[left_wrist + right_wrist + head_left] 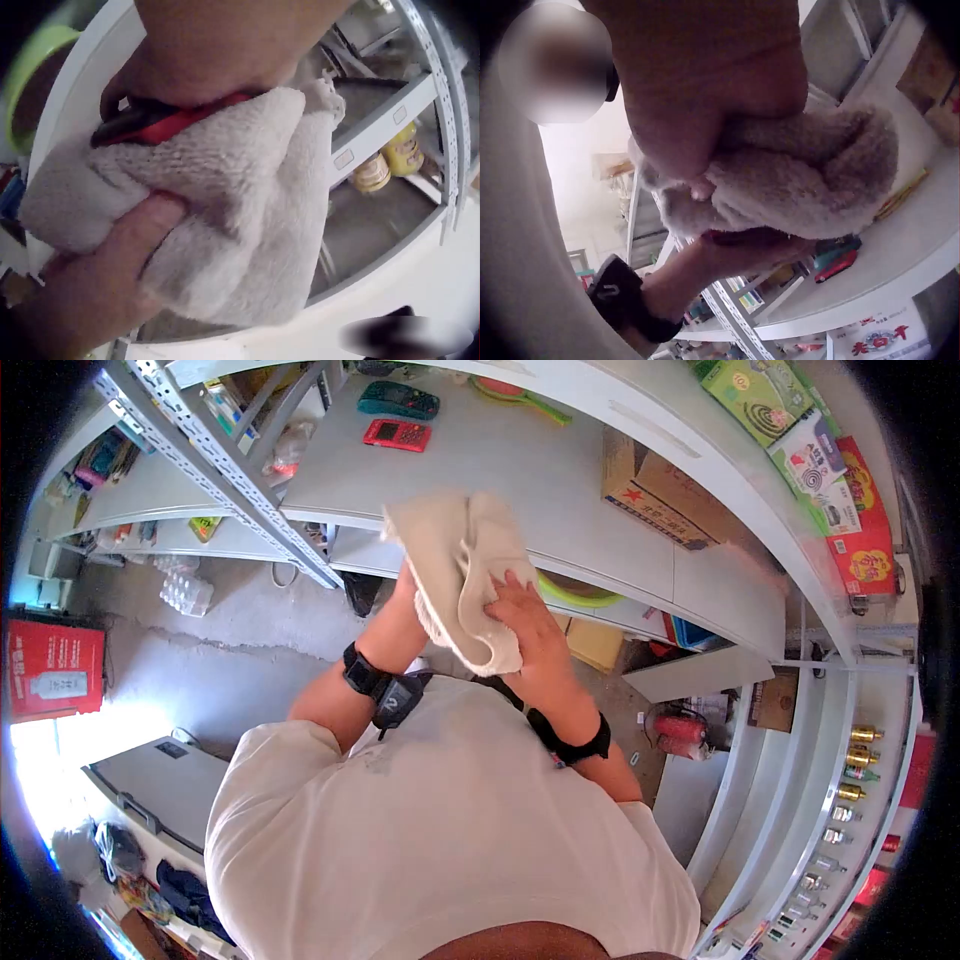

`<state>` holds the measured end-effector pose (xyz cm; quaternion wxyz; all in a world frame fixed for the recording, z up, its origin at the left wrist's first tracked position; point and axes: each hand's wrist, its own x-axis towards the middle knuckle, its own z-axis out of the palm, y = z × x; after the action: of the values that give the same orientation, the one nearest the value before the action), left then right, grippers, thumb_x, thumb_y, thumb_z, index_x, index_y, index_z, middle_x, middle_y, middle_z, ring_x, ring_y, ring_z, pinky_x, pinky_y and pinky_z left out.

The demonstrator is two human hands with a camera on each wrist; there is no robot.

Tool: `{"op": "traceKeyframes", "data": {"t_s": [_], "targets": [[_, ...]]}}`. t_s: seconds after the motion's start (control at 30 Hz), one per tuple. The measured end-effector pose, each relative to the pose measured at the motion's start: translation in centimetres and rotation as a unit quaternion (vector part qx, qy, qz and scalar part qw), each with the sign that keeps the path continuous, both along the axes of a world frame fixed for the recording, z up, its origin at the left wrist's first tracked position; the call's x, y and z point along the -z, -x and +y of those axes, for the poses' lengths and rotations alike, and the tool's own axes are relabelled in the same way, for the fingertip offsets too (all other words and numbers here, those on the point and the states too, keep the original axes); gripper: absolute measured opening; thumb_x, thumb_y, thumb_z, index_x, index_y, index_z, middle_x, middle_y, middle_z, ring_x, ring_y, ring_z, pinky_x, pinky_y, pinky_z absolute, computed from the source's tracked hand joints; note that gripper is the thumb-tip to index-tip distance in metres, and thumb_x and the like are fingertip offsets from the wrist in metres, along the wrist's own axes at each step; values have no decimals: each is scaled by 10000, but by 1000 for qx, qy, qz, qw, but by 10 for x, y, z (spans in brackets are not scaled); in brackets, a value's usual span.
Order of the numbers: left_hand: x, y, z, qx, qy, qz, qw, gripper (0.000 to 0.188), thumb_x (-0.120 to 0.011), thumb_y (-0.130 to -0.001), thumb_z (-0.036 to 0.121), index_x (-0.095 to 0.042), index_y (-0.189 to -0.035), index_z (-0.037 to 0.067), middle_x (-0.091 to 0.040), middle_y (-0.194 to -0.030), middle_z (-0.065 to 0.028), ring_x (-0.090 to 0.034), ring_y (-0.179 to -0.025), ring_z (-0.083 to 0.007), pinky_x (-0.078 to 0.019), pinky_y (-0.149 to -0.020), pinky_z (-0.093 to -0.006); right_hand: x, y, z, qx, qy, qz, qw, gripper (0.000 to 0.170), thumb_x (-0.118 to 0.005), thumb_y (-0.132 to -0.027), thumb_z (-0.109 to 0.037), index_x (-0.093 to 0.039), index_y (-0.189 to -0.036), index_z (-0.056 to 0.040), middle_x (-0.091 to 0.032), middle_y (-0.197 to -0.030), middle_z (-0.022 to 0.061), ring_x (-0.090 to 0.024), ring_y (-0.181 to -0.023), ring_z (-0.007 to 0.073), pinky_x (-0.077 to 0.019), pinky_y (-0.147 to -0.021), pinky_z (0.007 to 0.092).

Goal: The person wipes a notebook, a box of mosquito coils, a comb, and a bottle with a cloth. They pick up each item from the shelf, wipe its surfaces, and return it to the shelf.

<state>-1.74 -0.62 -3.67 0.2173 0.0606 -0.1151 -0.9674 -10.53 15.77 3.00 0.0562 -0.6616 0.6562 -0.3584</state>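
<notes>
Cream fluffy cloth [465,575] btwn both hands, in front of white shelf [500,480]. R hand [530,625] grips it, fingers bent w/ thumb opposite; L hand [202,67] curls fingers round red-and-black object [171,126] against cloth. Red handheld device [397,434] lies on shelf near teal one.

There are two hands, one left hand [406,588] and one right hand [526,618]; two wristbands [366,675]; one cloth [455,575]; one red-black item [161,129]; two handheld devices, one teal device [398,400] and one red device [397,434]; one green-rimmed basin [580,597]; two jars [405,151]; one red box [55,665]; at least two cartons [665,500]; and one grey-lidded chest [170,785]. Of bottles [851,792] there are at least ten, too small to count exactly.
</notes>
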Motion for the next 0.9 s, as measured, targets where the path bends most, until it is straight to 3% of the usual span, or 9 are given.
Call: {"op": "traceKeyframes", "data": {"t_s": [0.03, 0.13, 0.23, 0.27, 0.5, 0.73, 0.77, 0.83, 0.9], "targets": [[-8, -4, -2, -13, 10, 8, 1000, 699, -402, -948, 617, -411, -1406, 89, -483, -1377, -165, -517, -1213, -322, -438, -1026, -458, 1, 5, 5, -20, -9, 10, 1000, 478, -703, -707, -71, -543, -1156, -99, -542, -1348, 157, -479, -1275, 383, -371, -1071, 510], [0, -18, -20, -34, -45, -24, 998, 712, -431, -881, 714, -571, -1216, 102, -634, -1124, -163, -622, -1041, -354, -518, -902, -482, -1, 21, 29, -37, -145, -118, 982, 526, -689, -705, -41, -545, -1208, -87, -597, -1258, 162, -557, -1174, 376, -450, -993, 461], [-10, -33, -28, -53, 16, -127, 990, 774, -411, -876, 732, -543, -1274, 81, -588, -1216, -212, -608, -1064, -402, -494, -923, -544, 16, 41, 57, -15, -239, -171, 956, 546, -663, -713, -22, -538, -1241, -76, -619, -1195, 179, -587, -1105, 392, -474, -948, 444], [-18, -36, -28, -48, 16, -136, 989, 747, -439, -873, 722, -561, -1223, 73, -636, -1097, -187, -630, -992, -424, -525, -817, -569, 19, 45, 66, 6, -243, -165, 956, 542, -657, -717, -18, -535, -1242, -72, -623, -1178, 188, -590, -1092, 400, -479, -934, 446], [17, -36, -90, -131, 1, -119, 984, 582, -506, -928, 562, -556, -1208, 54, -621, -1132, -209, -594, -1053, -453, -493, -896, -579, 34, 61, 104, 120, -216, -142, 959, 523, -608, -734, -10, -520, -1248, -49, -653, -1052, 206, -621, -1007, 415, -496, -870, 425], [99, -10, -210, -230, 4, -142, 963, 339, -550, -927, 380, -582, -1124, 106, -629, -1138, -119, -615, -1024, -331, -476, -945, -539, 22, 48, 114, 212, -247, -88, 942, 552, -622, -720, 31, -509, -1252, -62, -646, -1044, 230, -606, -970, 462, -508, -819, 477], [108, -10, -220, -217, 10, -102, 971, 348, -615, -897, 254, -541, -1193, 87, -612, -1158, -111, -619, -1028, -289, -494, -933, -486, 25, 48, 117, 215, -227, -100, 945, 555, -630, -721, 23, -507, -1254, -63, -646, -1040, 231, -606, -962, 462, -508, -811, 479], [161, -7, -251, -238, 205, -200, 928, 434, -626, -884, 106, -461, -1283, 64, -586, -1193, -110, -608, -1048, -242, -496, -931, -436, 35, 46, 129, 224, -187, -123, 949, 562, -647, -722, 8, -502, -1260, -65, -646, -1033, 231, -608, -947, 463, -508, -796, 485], [186, -3, -267, -239, 278, -224, 903, 534, -626, -870, 0, -392, -1348, 47, -567, -1215, -113, -598, -1067, -214, -503, -923, -402, 35, 41, 136, 246, -180, -131, 943, 561, -658, -725, -6, -503, -1260, -69, -647, -1027, 231, -611, -940, 459, -510, -784, 486]]}}
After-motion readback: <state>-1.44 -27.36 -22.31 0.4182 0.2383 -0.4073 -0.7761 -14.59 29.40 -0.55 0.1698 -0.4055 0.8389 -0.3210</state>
